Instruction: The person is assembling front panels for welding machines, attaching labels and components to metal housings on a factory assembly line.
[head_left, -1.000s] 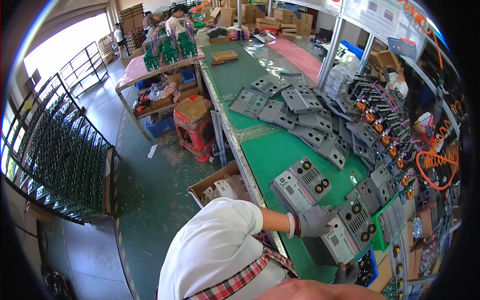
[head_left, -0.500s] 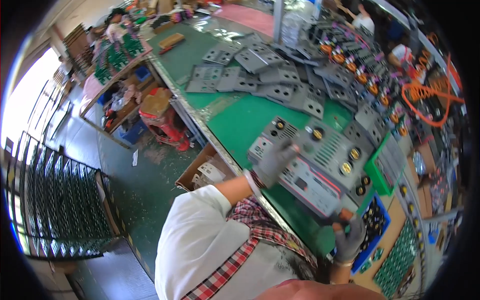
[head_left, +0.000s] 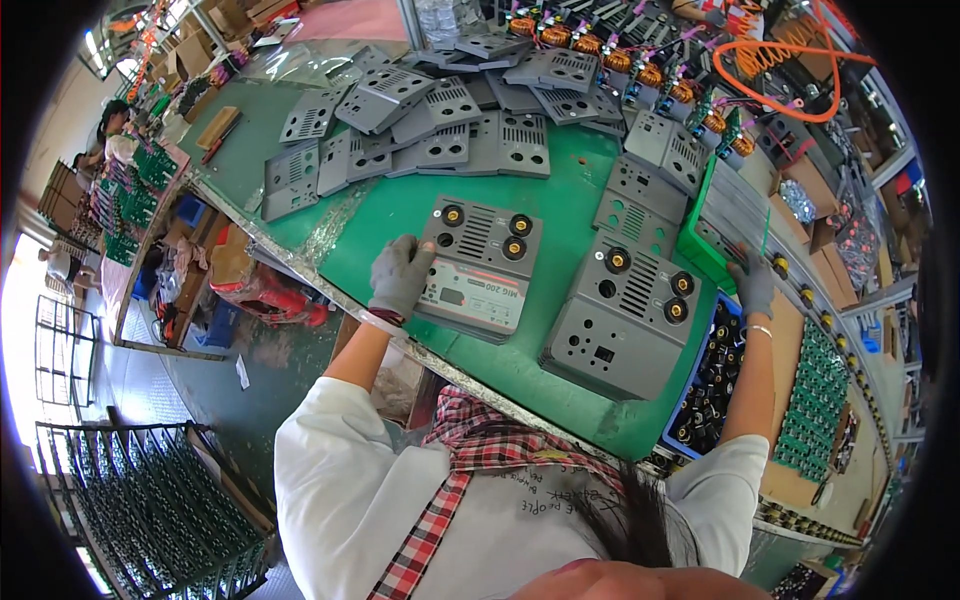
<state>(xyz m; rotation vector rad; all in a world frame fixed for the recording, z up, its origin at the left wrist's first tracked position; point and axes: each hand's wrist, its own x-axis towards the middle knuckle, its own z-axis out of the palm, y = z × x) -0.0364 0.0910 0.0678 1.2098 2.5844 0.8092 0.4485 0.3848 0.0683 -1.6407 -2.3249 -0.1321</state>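
Partly hidden, neither grip's closure can be told: left hand (head_left: 402,273) at slotted grey panel (head_left: 482,262), right hand (head_left: 755,284) at green plastic bin (head_left: 704,257).

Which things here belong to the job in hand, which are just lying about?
Likely the job:
- labelled grey panel, at left hand
- unlabelled grey panel
- green bin, at right hand

Likely just lying about:
- red stool
- white scrap on floor
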